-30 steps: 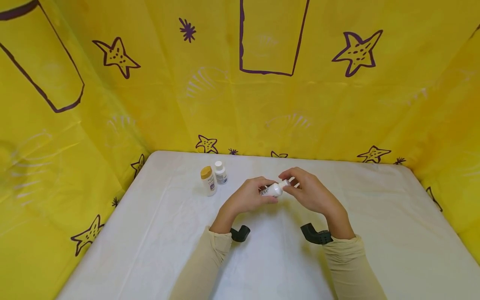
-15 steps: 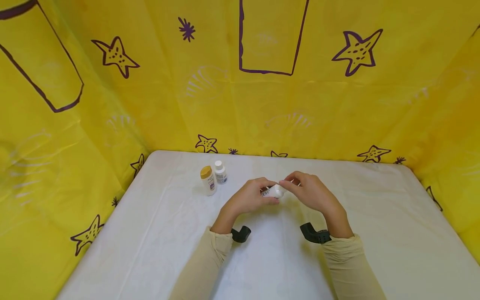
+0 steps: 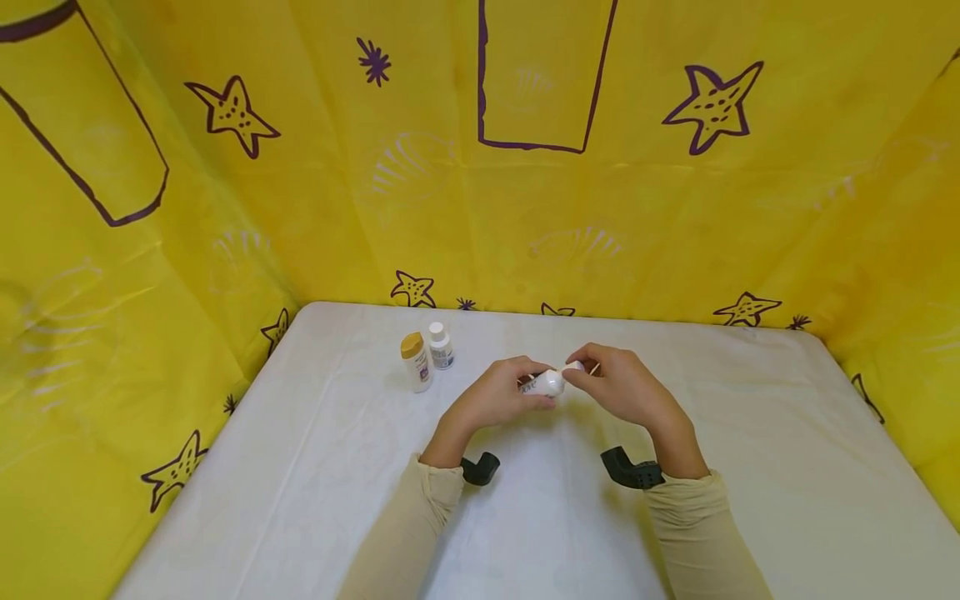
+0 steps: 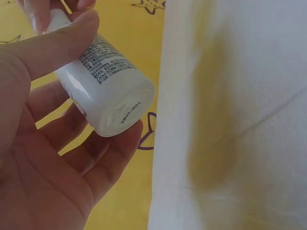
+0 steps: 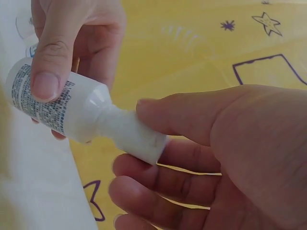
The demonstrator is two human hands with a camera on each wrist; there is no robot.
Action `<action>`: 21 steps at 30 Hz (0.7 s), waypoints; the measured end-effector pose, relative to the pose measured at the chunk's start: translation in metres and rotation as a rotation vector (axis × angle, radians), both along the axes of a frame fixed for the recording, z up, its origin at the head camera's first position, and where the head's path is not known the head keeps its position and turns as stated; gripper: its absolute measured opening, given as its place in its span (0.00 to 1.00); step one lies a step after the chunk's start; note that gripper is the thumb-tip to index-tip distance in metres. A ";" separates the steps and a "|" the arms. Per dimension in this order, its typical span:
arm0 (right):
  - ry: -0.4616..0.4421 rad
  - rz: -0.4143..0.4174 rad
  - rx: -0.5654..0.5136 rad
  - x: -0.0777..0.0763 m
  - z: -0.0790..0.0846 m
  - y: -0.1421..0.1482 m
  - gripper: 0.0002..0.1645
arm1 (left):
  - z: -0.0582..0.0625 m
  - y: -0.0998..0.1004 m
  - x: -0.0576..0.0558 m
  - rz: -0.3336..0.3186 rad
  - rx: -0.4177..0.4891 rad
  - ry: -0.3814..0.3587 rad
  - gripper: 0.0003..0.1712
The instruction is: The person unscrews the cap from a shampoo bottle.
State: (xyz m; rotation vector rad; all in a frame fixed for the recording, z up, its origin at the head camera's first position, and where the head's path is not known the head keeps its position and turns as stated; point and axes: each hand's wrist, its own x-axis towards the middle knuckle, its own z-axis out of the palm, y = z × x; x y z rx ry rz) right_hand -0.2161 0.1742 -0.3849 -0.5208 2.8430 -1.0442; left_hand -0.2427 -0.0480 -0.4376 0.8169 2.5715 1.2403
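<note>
My left hand [image 3: 501, 389] grips a small white bottle [image 3: 542, 384] above the table, tilted with its neck toward my right hand [image 3: 626, 385]. Small print covers the bottle's back [image 4: 106, 57] in the left wrist view, and its base faces that camera. Between thumb and fingers, my right hand pinches the white cap [image 5: 139, 136] at the bottle's neck [image 5: 106, 117]. The cap meets the neck; whether it is screwed tight cannot be told. Upright at the left stand a cream bottle with a golden cap [image 3: 416, 363] and a small white bottle with a white cap [image 3: 441, 346].
A white cloth covers the table [image 3: 360, 500]. Behind it and at both sides hangs a yellow curtain [image 3: 465, 208] with starfish drawings. Dark curved mounts [image 3: 632, 468] stick out from both wrists.
The fingers of my right hand have shifted round the cap, which was mostly hidden half a second ago and shows again now. My left hand and the standing bottles stay in place.
</note>
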 end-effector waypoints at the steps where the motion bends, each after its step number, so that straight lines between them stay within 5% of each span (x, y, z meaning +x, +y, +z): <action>1: 0.003 -0.002 -0.003 0.000 0.000 0.000 0.14 | -0.001 -0.001 0.000 0.004 -0.001 -0.005 0.23; 13: 0.144 -0.089 -0.087 0.005 0.006 -0.001 0.15 | 0.000 0.000 -0.009 0.041 0.102 -0.133 0.25; 21: 0.162 -0.101 -0.066 0.009 0.015 0.008 0.13 | 0.000 0.002 -0.012 0.111 0.118 -0.134 0.28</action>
